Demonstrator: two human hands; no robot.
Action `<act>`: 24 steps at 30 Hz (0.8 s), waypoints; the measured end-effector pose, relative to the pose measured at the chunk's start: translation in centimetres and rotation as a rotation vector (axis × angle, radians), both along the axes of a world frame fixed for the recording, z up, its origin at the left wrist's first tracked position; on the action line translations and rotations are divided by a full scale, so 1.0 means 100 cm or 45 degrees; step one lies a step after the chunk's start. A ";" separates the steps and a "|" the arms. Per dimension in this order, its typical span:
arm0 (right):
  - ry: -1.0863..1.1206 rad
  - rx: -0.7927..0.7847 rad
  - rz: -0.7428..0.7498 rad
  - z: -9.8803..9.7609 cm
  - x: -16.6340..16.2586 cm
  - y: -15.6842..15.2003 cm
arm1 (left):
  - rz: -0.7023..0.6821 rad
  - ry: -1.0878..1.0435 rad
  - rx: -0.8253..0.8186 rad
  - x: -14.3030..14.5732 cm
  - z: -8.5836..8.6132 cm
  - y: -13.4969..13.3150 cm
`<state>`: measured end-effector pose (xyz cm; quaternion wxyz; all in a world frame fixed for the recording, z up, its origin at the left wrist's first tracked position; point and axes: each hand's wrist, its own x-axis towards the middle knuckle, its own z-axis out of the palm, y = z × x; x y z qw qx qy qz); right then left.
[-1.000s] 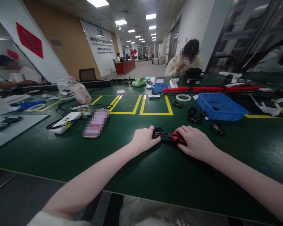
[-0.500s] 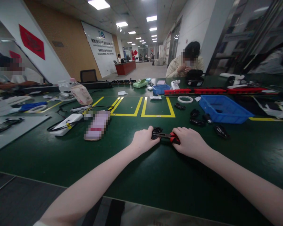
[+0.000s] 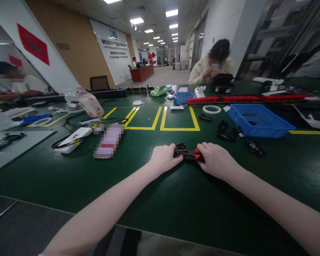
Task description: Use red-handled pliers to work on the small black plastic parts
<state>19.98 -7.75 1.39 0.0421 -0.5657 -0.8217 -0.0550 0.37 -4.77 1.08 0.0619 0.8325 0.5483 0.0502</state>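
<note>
My left hand (image 3: pixel 165 156) is closed around a small bundle of black cable (image 3: pixel 179 147) over the green table. My right hand (image 3: pixel 213 159) grips the red-and-black handles of a pair of pliers (image 3: pixel 188 152). The jaws point left and meet the bundle at my left fingers; whether they pinch a strand I cannot tell. To the right lie several more black cable bundles (image 3: pixel 256 147) next to a blue bin (image 3: pixel 261 122). A phone (image 3: pixel 109 140) in a pale purple case rests left of my hands.
A white power bank (image 3: pixel 74 139) with a black cord lies by the phone. Behind it stands a bottle (image 3: pixel 89 102). Yellow tape (image 3: pixel 180 129) marks boxes on the green table (image 3: pixel 160 199). A white ring (image 3: pixel 212 109) and a red strip (image 3: pixel 238 100) lie farther back. Another person (image 3: pixel 213 67) sits opposite.
The view has shifted slightly, so the things on the right appear a little farther right. Both hands keep their holds on the cable bundle and the pliers.
</note>
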 end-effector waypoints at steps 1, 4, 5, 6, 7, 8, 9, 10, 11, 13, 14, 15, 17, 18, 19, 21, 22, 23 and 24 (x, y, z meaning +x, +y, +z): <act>0.000 -0.010 0.005 0.000 0.001 0.000 | -0.006 -0.006 -0.003 0.000 0.000 -0.001; -0.003 -0.041 0.022 0.001 0.002 -0.001 | -0.027 -0.033 -0.003 -0.002 0.001 -0.002; -0.007 -0.051 0.024 0.002 0.003 -0.001 | -0.033 -0.043 -0.001 -0.003 0.001 -0.002; -0.010 -0.060 0.023 0.003 0.003 -0.002 | -0.040 -0.052 0.002 -0.004 0.000 -0.003; -0.012 -0.071 0.022 0.004 0.003 -0.002 | -0.048 -0.060 0.004 -0.005 0.000 -0.002; -0.013 -0.082 0.020 0.006 0.003 -0.003 | -0.058 -0.067 0.005 -0.006 0.000 -0.002; -0.012 -0.094 0.018 0.007 0.003 -0.003 | -0.075 -0.073 0.003 -0.007 0.000 -0.002; -0.010 -0.106 0.017 0.008 0.003 -0.004 | -0.094 -0.079 -0.001 -0.008 0.000 -0.002; -0.008 -0.117 0.016 0.009 0.003 -0.004 | -0.115 -0.083 -0.006 -0.009 0.000 -0.002; -0.001 -0.133 0.014 0.011 0.004 -0.005 | -0.156 -0.089 -0.019 -0.012 0.001 -0.001; 0.002 -0.136 0.014 0.012 0.005 -0.005 | -0.175 -0.091 -0.026 -0.013 0.001 -0.001; 0.005 -0.136 0.014 0.012 0.006 -0.005 | -0.193 -0.092 -0.033 -0.014 0.002 -0.001; 0.009 -0.130 0.016 0.012 0.008 -0.006 | -0.227 -0.098 -0.046 -0.016 0.002 0.000; 0.011 -0.125 0.020 0.012 0.008 -0.006 | -0.242 -0.101 -0.052 -0.017 0.002 0.000; 0.012 -0.120 0.025 0.011 0.009 -0.006 | -0.253 -0.102 -0.055 -0.018 0.002 0.001; 0.016 -0.110 0.036 0.011 0.009 -0.007 | -0.269 -0.103 -0.056 -0.019 0.001 0.002; 0.018 -0.106 0.043 0.010 0.009 -0.007 | -0.275 -0.102 -0.054 -0.020 0.001 0.002; 0.021 -0.101 0.049 0.010 0.009 -0.007 | -0.283 -0.101 -0.052 -0.020 0.000 0.003; 0.025 -0.096 0.056 0.010 0.009 -0.008 | -0.292 -0.100 -0.048 -0.020 0.000 0.003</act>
